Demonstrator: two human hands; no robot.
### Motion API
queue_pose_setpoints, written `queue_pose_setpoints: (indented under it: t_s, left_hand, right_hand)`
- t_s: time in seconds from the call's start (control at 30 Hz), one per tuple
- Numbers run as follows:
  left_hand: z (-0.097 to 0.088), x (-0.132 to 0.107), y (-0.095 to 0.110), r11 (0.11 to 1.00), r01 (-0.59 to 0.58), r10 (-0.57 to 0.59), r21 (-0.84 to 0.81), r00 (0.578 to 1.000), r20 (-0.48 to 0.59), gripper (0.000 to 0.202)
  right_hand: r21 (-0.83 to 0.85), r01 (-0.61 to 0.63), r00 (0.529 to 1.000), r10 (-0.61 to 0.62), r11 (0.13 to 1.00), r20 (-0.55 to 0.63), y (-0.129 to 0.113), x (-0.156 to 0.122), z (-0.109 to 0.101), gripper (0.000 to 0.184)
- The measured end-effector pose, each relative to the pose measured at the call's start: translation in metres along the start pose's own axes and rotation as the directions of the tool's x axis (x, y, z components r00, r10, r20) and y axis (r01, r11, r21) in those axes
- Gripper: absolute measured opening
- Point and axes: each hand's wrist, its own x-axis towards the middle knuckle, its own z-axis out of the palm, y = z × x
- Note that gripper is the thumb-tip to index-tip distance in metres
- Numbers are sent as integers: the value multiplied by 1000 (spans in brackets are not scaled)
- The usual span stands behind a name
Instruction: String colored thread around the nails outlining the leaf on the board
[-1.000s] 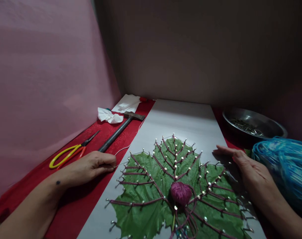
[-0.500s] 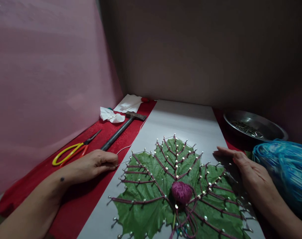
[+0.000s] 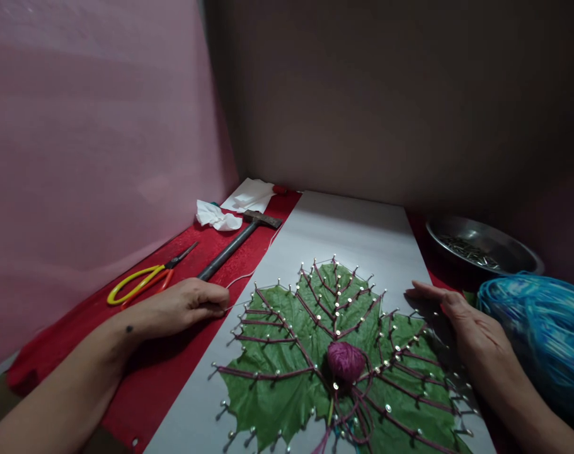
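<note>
A big green leaf [image 3: 291, 391] is pinned to a white board [image 3: 353, 227] with several nails, and purple yarn runs between them along its veins. A small purple yarn ball [image 3: 346, 360] sits on the leaf's middle. My left hand [image 3: 183, 306] rests on the red cloth [image 3: 140, 378] beside the board's left edge, fingers pinched on a thin white thread [image 3: 242, 277]. My right hand [image 3: 461, 325] lies flat at the leaf's right edge, fingers stretched out, holding nothing.
A hammer [image 3: 234, 243], yellow-handled scissors [image 3: 145, 280] and crumpled white tissue [image 3: 215, 217] lie on the red cloth at the left. A metal bowl of nails [image 3: 480, 249] and a blue yarn bundle [image 3: 537, 328] sit at the right. Walls close in behind and left.
The view has shifted slightly, so everything sits a little to the right. Both hands keep their places and grips.
</note>
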Motion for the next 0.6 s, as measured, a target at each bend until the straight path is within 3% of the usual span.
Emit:
queue_pose_setpoints:
  t_s: [0.6]
  left_hand:
    - [0,-1,-2,1000,-9,9,14,1000,6,30]
  right_hand:
    - [55,32,999,-33,998,18,12,3,-1,50]
